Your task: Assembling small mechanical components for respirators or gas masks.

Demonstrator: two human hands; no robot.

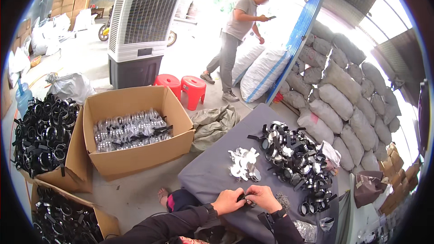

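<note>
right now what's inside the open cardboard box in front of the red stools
Inside the cardboard box are rows of silvery round pieces in clear plastic, with some black parts showing. The upper pieces hide whatever lies beneath.

I could see open worktop (205, 171) ahead-left of the fingers (255, 190), room enough for a hand. Straight ahead, white pieces (245, 170) stood in the way; a narrow lane parted them from the black ring heap (289, 151) ahead-right. A fuzzy grey clump (283, 201) blocked the near right.
</note>
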